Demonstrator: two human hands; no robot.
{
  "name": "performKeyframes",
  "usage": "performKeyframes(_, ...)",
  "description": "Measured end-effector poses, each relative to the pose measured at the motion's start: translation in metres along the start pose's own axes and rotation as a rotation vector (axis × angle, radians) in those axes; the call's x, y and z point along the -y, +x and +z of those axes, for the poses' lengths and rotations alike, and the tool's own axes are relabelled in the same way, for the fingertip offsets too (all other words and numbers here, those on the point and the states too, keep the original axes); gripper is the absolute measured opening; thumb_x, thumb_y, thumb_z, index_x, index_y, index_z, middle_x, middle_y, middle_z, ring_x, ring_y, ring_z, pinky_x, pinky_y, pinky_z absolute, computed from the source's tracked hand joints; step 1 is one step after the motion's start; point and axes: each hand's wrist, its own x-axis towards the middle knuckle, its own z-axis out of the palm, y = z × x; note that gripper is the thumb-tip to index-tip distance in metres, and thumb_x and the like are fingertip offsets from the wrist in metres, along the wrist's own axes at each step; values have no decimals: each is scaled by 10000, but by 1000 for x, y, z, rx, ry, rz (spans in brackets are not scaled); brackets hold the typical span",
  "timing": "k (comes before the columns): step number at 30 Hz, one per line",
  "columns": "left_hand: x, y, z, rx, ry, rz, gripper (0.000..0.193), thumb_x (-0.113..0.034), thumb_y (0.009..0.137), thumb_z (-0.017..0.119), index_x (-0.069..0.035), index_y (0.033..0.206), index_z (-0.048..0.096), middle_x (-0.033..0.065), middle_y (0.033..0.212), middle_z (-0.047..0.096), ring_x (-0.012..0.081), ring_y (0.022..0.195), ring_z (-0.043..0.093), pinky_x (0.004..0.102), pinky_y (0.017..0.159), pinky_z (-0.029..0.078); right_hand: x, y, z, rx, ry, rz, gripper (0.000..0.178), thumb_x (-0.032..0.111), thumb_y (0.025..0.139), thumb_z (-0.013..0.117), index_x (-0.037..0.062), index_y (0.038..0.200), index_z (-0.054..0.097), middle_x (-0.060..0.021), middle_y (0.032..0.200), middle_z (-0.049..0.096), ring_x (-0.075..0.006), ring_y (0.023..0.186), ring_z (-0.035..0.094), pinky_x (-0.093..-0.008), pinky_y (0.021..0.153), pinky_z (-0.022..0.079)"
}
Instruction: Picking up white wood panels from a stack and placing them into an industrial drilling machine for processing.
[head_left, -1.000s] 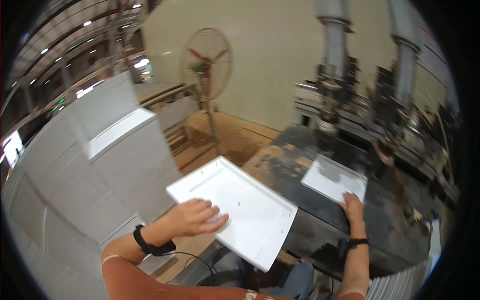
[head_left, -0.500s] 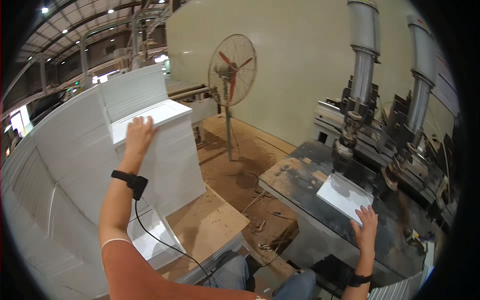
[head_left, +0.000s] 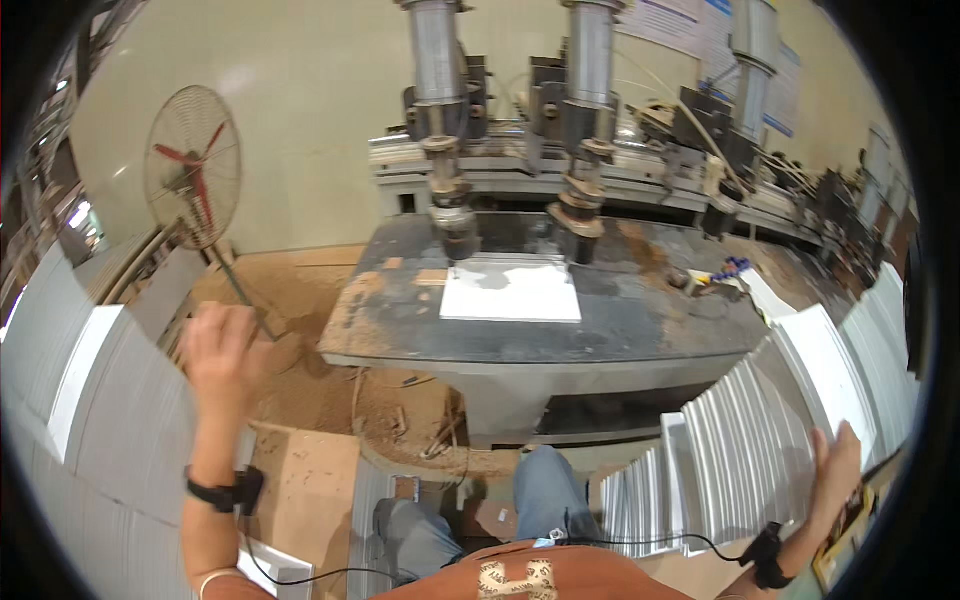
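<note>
A flat white panel [head_left: 510, 293] lies on the dark machine table [head_left: 400, 335], under two upright machine heads, with neither hand on it. My left hand [head_left: 220, 350] is raised beside the tall stack of white panels [head_left: 130, 400] at the left. It is blurred, with the fingers loosely apart and nothing visible in them. At the right, my right hand [head_left: 838, 465] is at the near end of a white panel [head_left: 825, 365] on top of another stack. Its thumb and fingers are spread against the panel's end, and part of the fingers is hidden.
Two metal cylinders with tool heads, the left one [head_left: 440, 60] and the right one [head_left: 590, 60], rise behind the table. A caged fan [head_left: 195, 165] stands far left on a dusty floor. Wooden board [head_left: 305, 480] lies near my knees. Several panel edges [head_left: 750, 440] fan out at right.
My view has turned right. My left hand has come off the panel atop the left stack. My right hand has left the panel on the machine table and reached the right stack.
</note>
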Motion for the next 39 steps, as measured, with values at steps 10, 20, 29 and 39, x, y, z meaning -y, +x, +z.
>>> performKeyframes(10,-315,47,224,485,-642,99,706,-571,826,539,-52,1302,479,148,1282,491,334,1261,376,577,1056,219,76,0,24,-429,470,-553,259,-61,716,543,10,951,627,-138,960,663,-316,891,625,-369,746,504)
performKeyframes(20,-287,-55,124,369,-626,395,372,-167,754,572,-70,1113,565,88,971,546,239,951,533,364,844,443,324,22,132,-163,1007,-1062,283,23,705,568,87,968,651,-32,973,670,-227,850,589,-365,704,495)
performKeyframes(29,-114,-51,-56,205,-308,479,289,-128,735,618,-129,1024,630,11,937,594,177,760,580,250,655,505,461,8,259,94,986,-1082,499,352,771,665,36,1149,585,-129,1188,589,-340,1142,490,-434,985,370)
performKeyframes(39,73,-13,-147,40,632,-76,210,-80,789,550,-79,992,601,69,940,642,241,817,598,328,643,506,484,0,229,113,1046,-1151,502,191,711,730,31,1161,574,-150,1205,569,-370,1140,470,-450,994,352)
